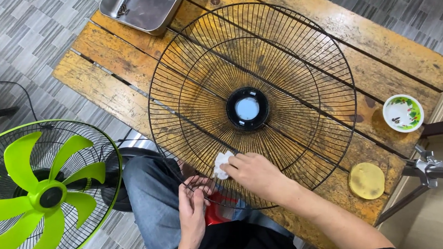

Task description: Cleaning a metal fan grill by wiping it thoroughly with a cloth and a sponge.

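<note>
Wooden table (107, 89): grille (287, 53), tray (149, 14), bowl (402, 113)

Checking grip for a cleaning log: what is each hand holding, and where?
Left hand grips the black wire fan guard at its near rim; right hand pinches a white cloth against the wires.

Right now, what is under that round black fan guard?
Through the wire fan guard you see the worn wooden bench and, at its near edge, blue jeans and something red. Its black hub hides what lies beneath it.

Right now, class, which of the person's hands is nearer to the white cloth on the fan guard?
Right. The right hand presses the white cloth against the black fan guard; the left hand grips the guard's rim just below the cloth.
</note>
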